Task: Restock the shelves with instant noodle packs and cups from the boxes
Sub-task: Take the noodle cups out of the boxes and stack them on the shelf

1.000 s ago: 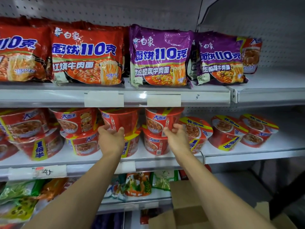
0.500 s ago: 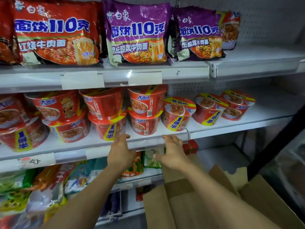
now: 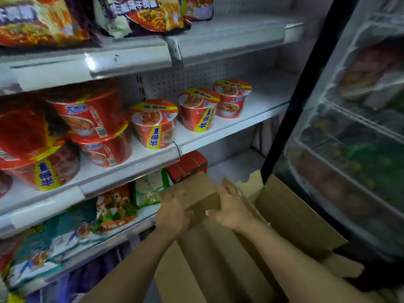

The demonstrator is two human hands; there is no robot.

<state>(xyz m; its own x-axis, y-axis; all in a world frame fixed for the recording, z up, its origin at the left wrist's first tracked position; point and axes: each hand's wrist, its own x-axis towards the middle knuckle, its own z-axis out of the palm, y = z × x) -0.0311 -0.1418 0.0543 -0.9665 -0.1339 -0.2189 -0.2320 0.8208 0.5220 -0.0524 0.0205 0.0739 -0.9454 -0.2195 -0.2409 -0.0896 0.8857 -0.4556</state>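
Now my left hand point(image 3: 172, 213) curls its fingers round the near left edge of a cardboard flap point(image 3: 194, 193), thumb side up, gripping it. Up and far to the left of that grip, stacked red noodle cups point(image 3: 91, 119) crowd the middle shelf point(image 3: 135, 165), two high. Straight above my left hand, on the same shelf, stands a single red cup with a yellow band point(image 3: 154, 123). Up and to the right of it two more cups point(image 3: 215, 103) stand side by side, touching, with bare shelf beyond them. Higher still, purple and red noodle packs point(image 3: 140, 14) lean on the top shelf point(image 3: 131, 60). Left of my left wrist, on the shelf below the cups, lie bagged goods point(image 3: 115, 208) too blurred to read. Just above the flap a small red carton point(image 3: 188, 165) sits under the cup shelf.

My right hand point(image 3: 231, 208) rests on the right side of the same flap, fingers laid loosely over its far edge, thumb pointing towards my left hand; whether it really grips I cannot tell. Under both forearms lies the open cardboard box point(image 3: 290, 211), its other flaps spread wide. Its inside is hidden. Right of my right hand stands a glass-fronted chiller point(image 3: 354, 149) with a black frame.
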